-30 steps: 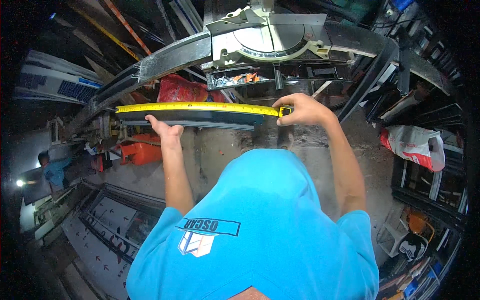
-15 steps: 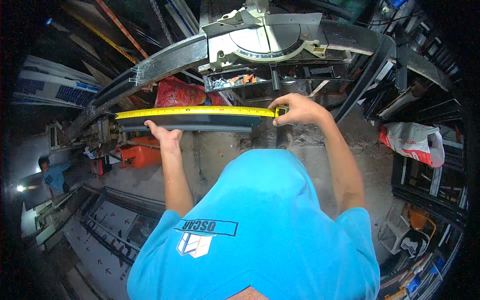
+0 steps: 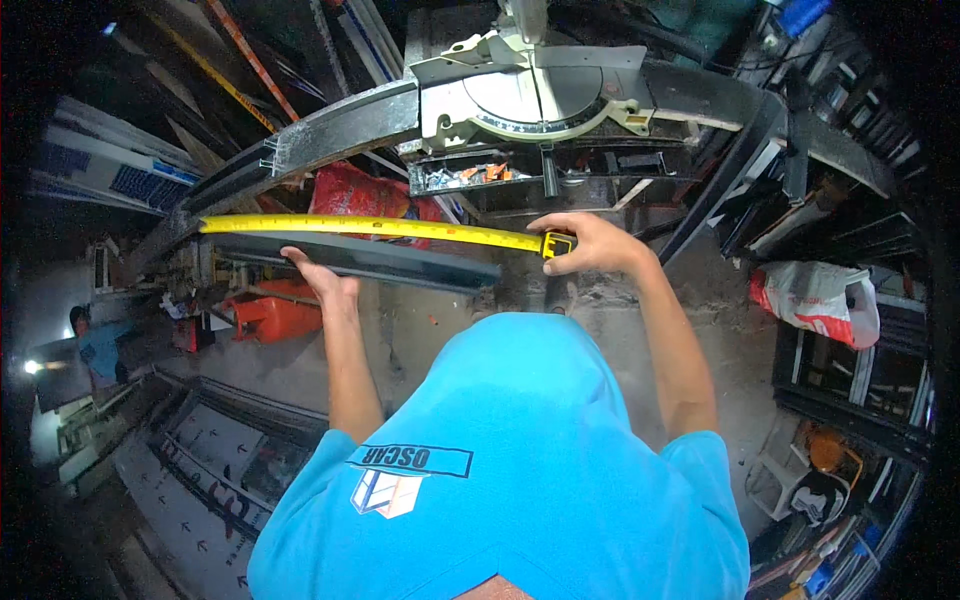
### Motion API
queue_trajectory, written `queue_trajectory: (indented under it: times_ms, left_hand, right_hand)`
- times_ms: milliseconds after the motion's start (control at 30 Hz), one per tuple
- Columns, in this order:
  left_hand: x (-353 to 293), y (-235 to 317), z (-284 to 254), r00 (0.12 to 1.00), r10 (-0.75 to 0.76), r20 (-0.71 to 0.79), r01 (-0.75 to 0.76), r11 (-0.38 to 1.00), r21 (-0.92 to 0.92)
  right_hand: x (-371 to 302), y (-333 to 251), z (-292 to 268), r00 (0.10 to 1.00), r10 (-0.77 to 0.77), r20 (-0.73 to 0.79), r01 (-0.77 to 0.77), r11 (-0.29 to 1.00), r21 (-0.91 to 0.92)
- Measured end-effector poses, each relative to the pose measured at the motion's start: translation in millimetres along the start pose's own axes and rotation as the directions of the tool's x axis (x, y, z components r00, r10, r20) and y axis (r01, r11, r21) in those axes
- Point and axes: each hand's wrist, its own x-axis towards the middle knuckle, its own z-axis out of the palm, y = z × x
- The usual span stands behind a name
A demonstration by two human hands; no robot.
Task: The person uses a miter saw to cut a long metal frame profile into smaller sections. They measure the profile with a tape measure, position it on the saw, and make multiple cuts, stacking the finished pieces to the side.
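Note:
In my right hand (image 3: 598,243) I grip the black and yellow case of a tape measure (image 3: 558,245), fingers closed around it. Its yellow blade is drawn out far to the left. My left hand (image 3: 328,282) supports a dark grey metal profile (image 3: 420,264) from below, thumb over its near side. The profile lies on the near side of the blade, slanting so that its right end is nearer me. A gap shows between blade and profile toward the right; whether they touch at the left end I cannot tell.
Ahead stands a mitre saw (image 3: 535,95) on a long bench (image 3: 345,120), with a tray of small parts (image 3: 470,178) beneath. A red sack (image 3: 350,192) and an orange gas cylinder (image 3: 275,312) are at left. A plastic bag (image 3: 820,300) hangs at right. Another person (image 3: 100,345) is far left.
The blade has shifted left past the profile's end and separated from it. The profile has tilted, its right end dropping nearer me. My right hand has moved slightly nearer, still gripping the tape measure.

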Motion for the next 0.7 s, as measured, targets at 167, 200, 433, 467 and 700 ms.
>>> queue_trajectory:
  times_ms: [167, 200, 433, 467, 700]
  left_hand:
    - [-4.4, 7.7, -9.2, 0.995, 0.094, -0.013, -0.087, 0.955, 0.283]
    - [-4.0, 6.8, -15.5, 0.991, 0.130, -0.015, -0.118, 0.940, 0.320]
    - [-15.2, 3.9, -25.7, 0.988, 0.084, -0.132, -0.043, 0.957, 0.287]
    - [-13.8, 2.6, -30.0, 0.987, 0.084, -0.139, -0.042, 0.959, 0.281]
    - [-4.1, -7.1, -55.5, 0.993, 0.085, -0.084, -0.055, 0.950, 0.307]
  right_hand:
    - [-2.9, -0.8, 2.9, 0.997, 0.028, -0.073, -0.023, 0.997, 0.070]
    - [-1.9, -1.8, 3.2, 0.995, 0.051, -0.091, -0.044, 0.996, 0.076]
    - [12.2, 4.3, -10.6, 0.951, 0.114, -0.287, -0.128, 0.991, -0.029]
    - [13.7, 13.5, -16.6, 0.934, 0.137, -0.331, -0.167, 0.984, -0.062]
    - [44.4, 63.1, -60.5, 0.890, 0.149, -0.430, -0.335, 0.855, -0.396]
